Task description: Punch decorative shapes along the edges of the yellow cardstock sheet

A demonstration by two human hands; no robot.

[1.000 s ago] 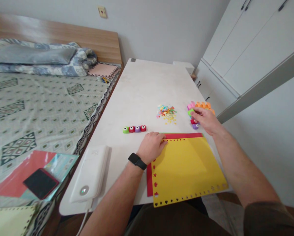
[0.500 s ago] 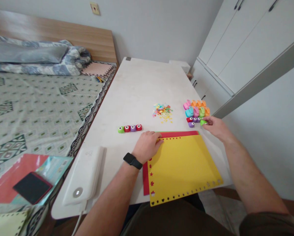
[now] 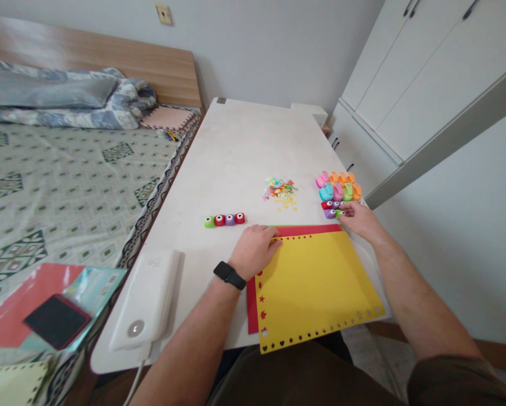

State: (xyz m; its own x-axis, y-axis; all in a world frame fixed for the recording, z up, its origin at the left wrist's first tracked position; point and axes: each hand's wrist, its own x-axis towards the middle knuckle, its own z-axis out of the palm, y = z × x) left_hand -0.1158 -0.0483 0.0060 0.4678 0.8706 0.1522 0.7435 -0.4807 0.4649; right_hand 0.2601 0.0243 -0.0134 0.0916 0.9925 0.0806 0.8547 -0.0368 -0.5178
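Right hand (image 3: 360,219): fingers (image 3: 348,210) closed down onto a small green craft punch (image 3: 340,213), which is partly covered, so its facing cannot be confirmed. It sits beside a purple punch (image 3: 329,213), at the lower edge of a cluster of craft punches (image 3: 338,187) in pink, orange, blue and green. The cluster stands near the bench's (image 3: 236,141) right edge. Room below the green punch is tight: it lies just above the top edge of a red sheet (image 3: 307,230).

Left hand (image 3: 253,251), watch (image 3: 229,275) on the wrist: fingers lie flat and spread slightly, holding nothing, resting on the top edge of a yellow sheet (image 3: 316,287).

The yellow sheet lies on the red one, long axis across the bench, slightly skewed, with punched shapes along its edges. Its lower edge overhangs the bench's near edge — the right corner is close to the side edge.

To the left, four small punches (image 3: 225,220) stand in a row across the bench; paper cutouts (image 3: 279,190) lie in a loose pile between the row and the cluster.
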